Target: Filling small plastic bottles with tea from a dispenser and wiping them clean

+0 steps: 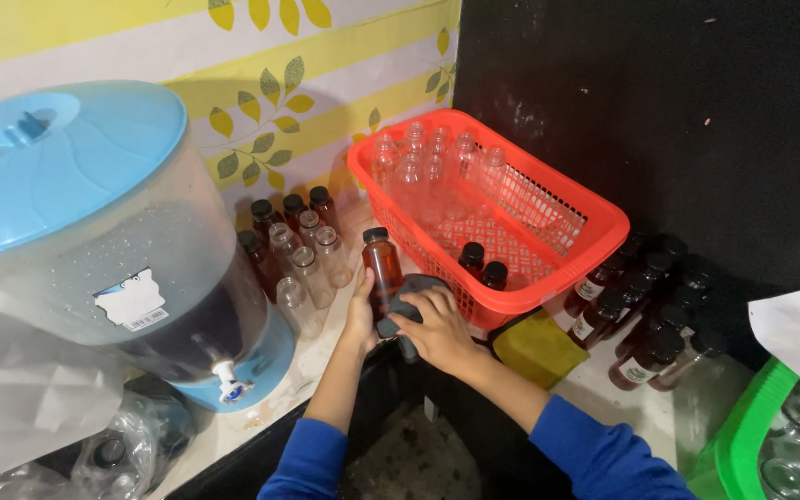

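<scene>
Two capped dark bottles (481,264) lie in the red basket (594,218) at 1 o'clock of the hands, while the left hand (360,310) clasps one amber bottle (383,267) that the right hand (437,324) wipes, fingers pressed on a grey cloth (407,306); several uncapped bottles (312,264) at 10 o'clock appear unprocessed.
</scene>
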